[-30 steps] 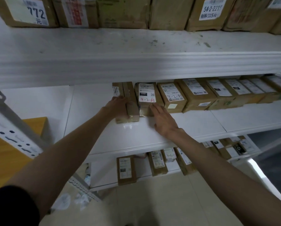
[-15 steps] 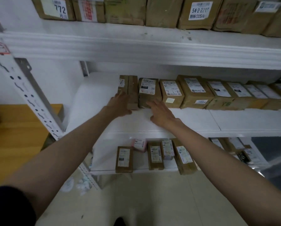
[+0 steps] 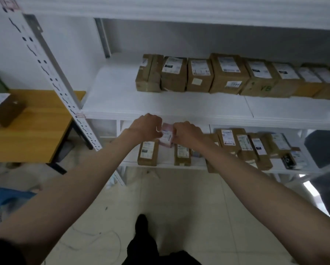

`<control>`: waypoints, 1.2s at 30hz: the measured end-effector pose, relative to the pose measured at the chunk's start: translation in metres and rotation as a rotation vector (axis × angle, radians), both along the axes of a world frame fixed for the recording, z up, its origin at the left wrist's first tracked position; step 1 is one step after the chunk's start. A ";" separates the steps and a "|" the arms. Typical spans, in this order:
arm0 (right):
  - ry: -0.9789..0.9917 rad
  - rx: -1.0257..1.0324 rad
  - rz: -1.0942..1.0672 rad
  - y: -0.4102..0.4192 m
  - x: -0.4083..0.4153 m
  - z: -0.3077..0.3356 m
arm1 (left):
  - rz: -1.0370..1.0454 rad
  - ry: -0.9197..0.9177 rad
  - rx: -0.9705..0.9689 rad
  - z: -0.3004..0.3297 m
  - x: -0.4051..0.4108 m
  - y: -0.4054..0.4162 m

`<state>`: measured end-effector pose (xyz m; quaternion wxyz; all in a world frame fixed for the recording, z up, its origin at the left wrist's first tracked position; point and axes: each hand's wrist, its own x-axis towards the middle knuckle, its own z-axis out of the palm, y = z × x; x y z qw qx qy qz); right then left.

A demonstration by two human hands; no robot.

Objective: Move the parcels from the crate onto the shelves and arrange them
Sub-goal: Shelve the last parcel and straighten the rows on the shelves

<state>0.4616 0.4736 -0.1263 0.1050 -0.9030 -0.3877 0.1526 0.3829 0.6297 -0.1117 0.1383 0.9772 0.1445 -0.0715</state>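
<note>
Parcel in pink wrap (image 3: 167, 135) sits between our left hand (image 3: 146, 127) and right hand (image 3: 187, 134), both grips clamped on its sides, above the lower shelf (image 3: 166, 166).

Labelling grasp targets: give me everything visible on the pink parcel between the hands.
The pink parcel is small and flat-looking, pale pink with a white printed label on its face; the text is too blurred to read. It sits at the lower shelf level, between two brown parcels. The left hand grips its left edge and the right hand its right edge, hiding both sides. Whether it rests on the shelf cannot be told.
</note>
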 end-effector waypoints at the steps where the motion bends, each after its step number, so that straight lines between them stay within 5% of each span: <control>1: 0.012 -0.011 0.002 -0.006 -0.003 -0.008 | 0.007 0.054 -0.003 -0.010 -0.006 -0.006; 9: 0.075 -0.126 -0.051 -0.013 0.019 -0.115 | 0.086 0.335 -0.052 -0.143 -0.008 0.000; 21: -0.129 0.016 -0.055 0.071 0.097 -0.385 | 0.011 0.145 0.151 -0.421 0.058 0.037; 28: -0.405 -0.006 -0.010 0.126 0.142 -0.452 | -0.005 0.130 0.318 -0.446 0.071 0.071; 36: -0.479 0.043 -0.026 0.132 0.168 -0.484 | 0.097 -0.002 0.417 -0.467 0.105 0.125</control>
